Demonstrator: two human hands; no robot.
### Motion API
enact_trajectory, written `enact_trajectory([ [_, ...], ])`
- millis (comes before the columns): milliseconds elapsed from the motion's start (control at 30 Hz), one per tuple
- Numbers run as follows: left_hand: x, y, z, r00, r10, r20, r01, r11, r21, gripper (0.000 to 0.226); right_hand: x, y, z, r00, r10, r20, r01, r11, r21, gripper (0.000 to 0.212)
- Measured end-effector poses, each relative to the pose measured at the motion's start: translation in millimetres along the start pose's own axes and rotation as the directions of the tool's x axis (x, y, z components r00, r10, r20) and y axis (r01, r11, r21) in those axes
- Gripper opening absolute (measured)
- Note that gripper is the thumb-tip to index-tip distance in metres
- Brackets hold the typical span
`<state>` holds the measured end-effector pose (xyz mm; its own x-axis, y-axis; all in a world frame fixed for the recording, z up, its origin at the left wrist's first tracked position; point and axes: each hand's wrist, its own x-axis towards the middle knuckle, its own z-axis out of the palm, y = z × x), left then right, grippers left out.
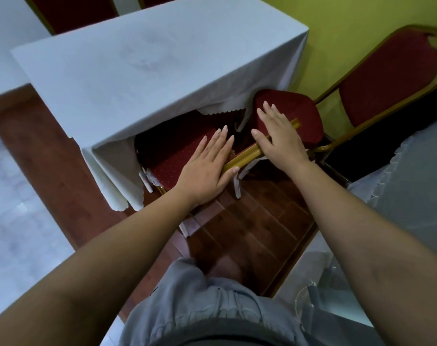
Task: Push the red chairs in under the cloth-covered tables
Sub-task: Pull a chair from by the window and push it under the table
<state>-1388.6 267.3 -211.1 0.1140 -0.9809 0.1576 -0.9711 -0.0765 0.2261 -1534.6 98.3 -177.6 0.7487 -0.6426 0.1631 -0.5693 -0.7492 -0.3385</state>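
red dotted upholstery fills the middle of the view: the near red chair (172, 158) stands at the near side of the cloth-covered table (137, 71). it is seen from above, its front part in shadow under the hanging white cloth and its back out over the wooden floor (257, 233). the left hand (207, 168) lies flat on the red fabric of the chair back, fingers straight and held close together, the thumb laid against the gold rail (247, 156). the right hand (277, 136) rests across the same rail further right, palm down, fingers straight and a little spread, thumb out to the left — neither hand curls round anything.

just beyond the right hand a second red chair (392, 81) stands at the right end of the table. its padded seat (294, 113) is just beside the drooping cloth corner, and its gold-framed back leans out toward the yellow-green wall (349, 33). two more red chair backs (75, 13) show at the far side of the table. white cloth of another table (412, 186) comes in at the right edge. grey clothing (187, 308) of the person fills the near bottom.
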Motion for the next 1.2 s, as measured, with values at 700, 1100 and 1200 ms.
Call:
enact_trajectory([
  [700, 27.9, 14.2, 6.5, 0.992, -0.124, 0.012, 0.124, 0.976, -0.178, 0.065, 19.1, 27.4, 4.9, 0.972, -0.222, -0.081, 0.224, 0.975, 0.005, 0.060],
  [1100, 29.3, 23.2, 11.6, 0.967, -0.245, -0.064, 0.239, 0.967, -0.089, 0.066, 30.1, 50.9, 9.1, 0.873, -0.448, -0.191, 0.461, 0.887, 0.028, 0.061],
  [1200, 30.4, 28.9, 13.7, 0.950, -0.300, -0.093, 0.292, 0.953, -0.083, 0.064, 33.4, 55.5, 9.3, 0.863, -0.466, -0.197, 0.481, 0.876, 0.035, 0.061],
])
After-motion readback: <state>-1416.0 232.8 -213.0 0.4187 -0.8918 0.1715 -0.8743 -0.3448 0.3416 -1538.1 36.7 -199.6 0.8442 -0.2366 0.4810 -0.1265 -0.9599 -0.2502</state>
